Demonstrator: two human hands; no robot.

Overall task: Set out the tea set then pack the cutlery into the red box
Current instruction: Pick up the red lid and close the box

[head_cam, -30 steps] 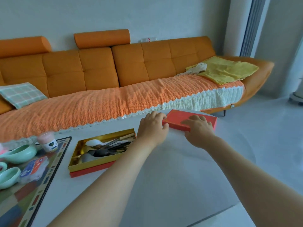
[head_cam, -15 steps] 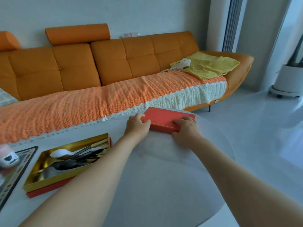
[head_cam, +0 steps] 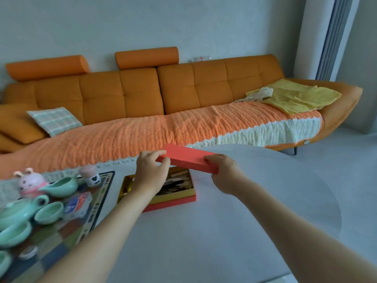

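Over the white table (head_cam: 255,231), left hand (head_cam: 152,173) and right hand (head_cam: 224,175) grip the red lid (head_cam: 187,160) by its ends, likely to cover the red box (head_cam: 175,200).

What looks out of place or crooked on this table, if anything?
Nothing looks spilled or broken. The only thing askew is the red lid, held at a slant by the left hand and right hand above the open red box, not seated on it. The cutlery inside lies in a loose jumble.
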